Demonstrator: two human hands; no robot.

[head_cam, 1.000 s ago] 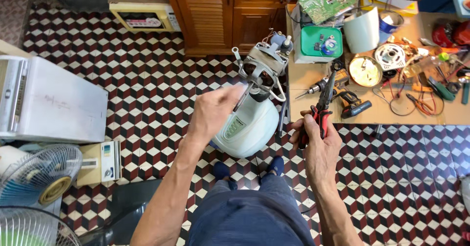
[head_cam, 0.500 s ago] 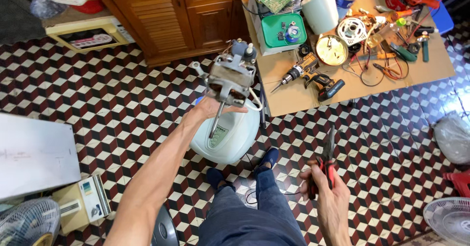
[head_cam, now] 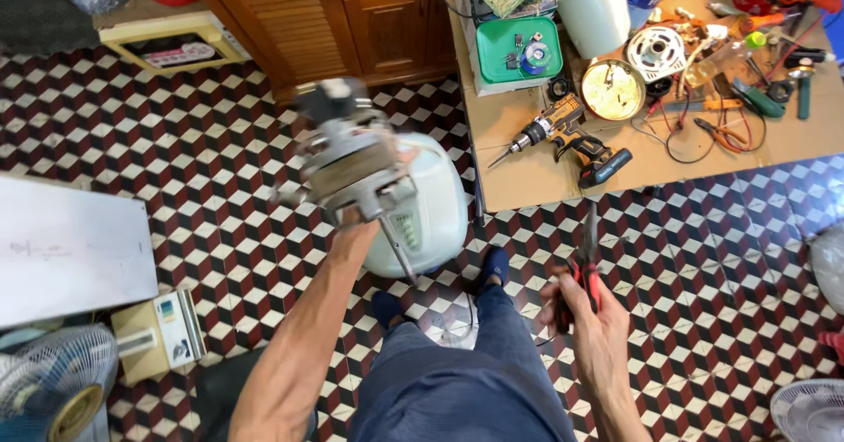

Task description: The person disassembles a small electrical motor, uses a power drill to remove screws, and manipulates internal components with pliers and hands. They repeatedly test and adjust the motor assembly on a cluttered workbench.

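My left hand grips a grey metal fan motor from below and holds it up in the air, its thin shaft pointing down toward me. The motor is blurred by motion. Behind it on the floor stands a pale green rounded appliance body. My right hand is closed around the red and black handles of a pair of pliers, whose jaws point away from me toward the low table.
The cardboard-topped table carries a cordless drill, a green tray, a round metal plate, a white bucket and loose hand tools. A wooden cabinet stands behind. Fans and a white panel lie left.
The motor in my left hand has swung left and nearer the camera. My right hand with the pliers has stayed low on the right. The view has shifted over the table.
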